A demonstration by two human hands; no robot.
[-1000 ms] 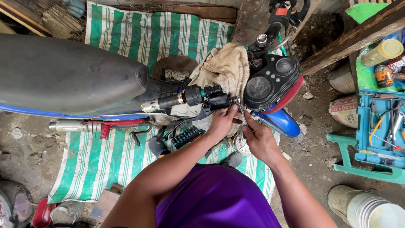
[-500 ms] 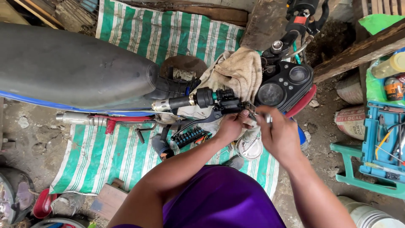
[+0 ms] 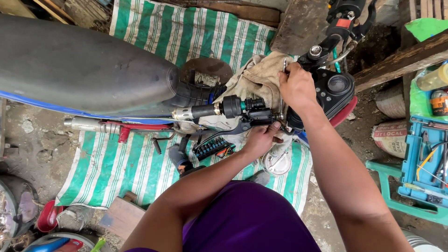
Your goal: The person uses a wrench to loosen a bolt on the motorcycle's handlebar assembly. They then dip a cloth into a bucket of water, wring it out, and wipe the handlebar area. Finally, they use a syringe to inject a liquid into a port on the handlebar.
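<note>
A motorcycle stands under me, its black seat (image 3: 79, 65) to the left and its black gauge cluster (image 3: 337, 88) to the right. The near handlebar (image 3: 219, 109), with a black grip and brake lever, sticks out leftward. My left hand (image 3: 261, 137) grips the lever mount from below. My right hand (image 3: 296, 86) is raised over the bar clamp beside a dirty beige rag (image 3: 259, 79), its fingers closed on a thin metal tool (image 3: 283, 65) whose tip shows above the knuckles.
A green-and-white striped mat (image 3: 121, 163) covers the ground. On it lie a socket set (image 3: 212, 147) and a round metal lid (image 3: 276, 163). A teal tool tray (image 3: 424, 158) sits on a green stool at right. Wooden planks (image 3: 401, 60) lean nearby.
My right hand has lifted from the lever mount up to the bar clamp by the rag. The camera has moved closer and shifted right.
</note>
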